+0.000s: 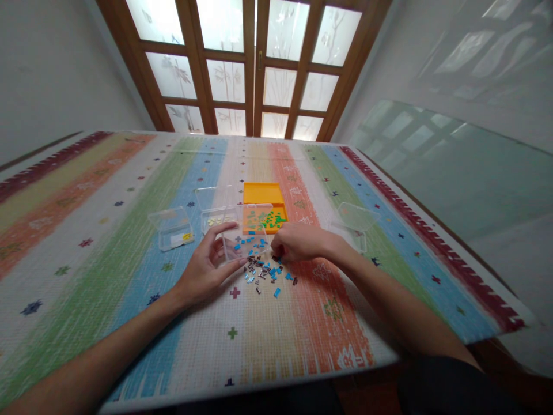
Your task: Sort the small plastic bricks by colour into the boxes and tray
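My left hand (204, 266) grips the left side of a clear plastic box (248, 251), fingers behind it and thumb along its lower edge. Small blue building bricks (237, 246) lie inside. Just in front of the box is a loose pile of blue and dark brown bricks (264, 272) on the tablecloth. My right hand (299, 241) reaches down at the right edge of this pile with its fingers pinched together. Whatever those fingertips hold is hidden by the hand.
Behind the held box stands an open orange case (262, 193) with green bricks (274, 218). To its left, an open clear box (208, 226) holds pale yellow pieces. Another clear box (173, 241) with a yellow piece sits farther left. Beyond my right wrist is an open clear box (356, 216).
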A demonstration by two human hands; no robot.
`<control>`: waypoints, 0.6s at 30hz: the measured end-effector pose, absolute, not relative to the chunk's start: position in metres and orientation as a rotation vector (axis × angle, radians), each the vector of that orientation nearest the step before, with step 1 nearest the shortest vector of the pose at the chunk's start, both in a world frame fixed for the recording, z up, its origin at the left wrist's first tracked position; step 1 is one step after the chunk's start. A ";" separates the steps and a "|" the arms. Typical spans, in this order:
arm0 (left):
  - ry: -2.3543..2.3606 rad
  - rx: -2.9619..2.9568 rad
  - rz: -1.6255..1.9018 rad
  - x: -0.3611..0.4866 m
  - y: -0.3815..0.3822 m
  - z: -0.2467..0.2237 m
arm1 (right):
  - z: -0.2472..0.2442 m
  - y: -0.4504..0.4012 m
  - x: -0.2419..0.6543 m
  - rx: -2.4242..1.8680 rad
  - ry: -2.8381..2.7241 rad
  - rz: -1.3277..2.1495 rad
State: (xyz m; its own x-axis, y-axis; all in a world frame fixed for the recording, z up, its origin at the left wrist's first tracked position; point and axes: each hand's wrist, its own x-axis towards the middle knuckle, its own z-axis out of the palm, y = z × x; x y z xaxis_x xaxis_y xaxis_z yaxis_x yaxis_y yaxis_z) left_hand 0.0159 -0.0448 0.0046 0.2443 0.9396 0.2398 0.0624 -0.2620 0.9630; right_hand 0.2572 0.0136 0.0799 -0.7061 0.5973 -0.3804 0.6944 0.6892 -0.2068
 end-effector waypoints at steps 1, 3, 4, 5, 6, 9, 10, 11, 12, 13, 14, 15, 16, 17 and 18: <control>0.964 1.570 1.168 0.016 -0.045 0.005 | 0.079 0.014 0.257 1.018 2.621 -0.487; 0.968 1.573 1.172 0.017 -0.044 0.007 | 0.077 0.014 0.256 1.001 2.627 -0.483; 0.975 1.575 1.176 0.017 -0.044 0.007 | 0.077 0.014 0.255 0.997 2.630 -0.480; 0.982 1.579 1.180 0.017 -0.044 0.008 | 0.077 0.014 0.255 0.998 2.631 -0.475; 0.991 1.581 1.186 0.017 -0.044 0.008 | 0.078 0.014 0.255 1.005 2.634 -0.471; 1.013 1.585 1.193 0.017 -0.045 0.009 | 0.082 0.014 0.258 1.003 2.670 -0.511; 1.014 1.585 1.191 0.016 -0.045 0.009 | 0.085 0.014 0.260 0.986 2.698 -0.546; 1.012 1.583 1.188 0.016 -0.045 0.009 | 0.088 0.015 0.262 0.961 2.736 -0.592; 1.007 1.579 1.184 0.016 -0.045 0.009 | 0.091 0.015 0.265 0.933 2.785 -0.640; 0.999 1.574 1.180 0.017 -0.046 0.009 | 0.094 0.016 0.267 0.903 2.844 -0.689; 0.990 1.568 1.173 0.017 -0.046 0.009 | 0.096 0.016 0.269 0.874 2.909 -0.734; 0.982 1.561 1.164 0.018 -0.047 0.009 | 0.097 0.016 0.270 0.845 2.974 -0.774; 0.973 1.553 1.155 0.019 -0.048 0.009 | 0.097 0.016 0.270 0.815 3.035 -0.807; 0.965 1.545 1.144 0.020 -0.049 0.009 | 0.096 0.016 0.269 0.787 3.090 -0.828; 0.955 1.537 1.131 0.022 -0.050 0.009 | 0.094 0.016 0.266 0.759 3.138 -0.837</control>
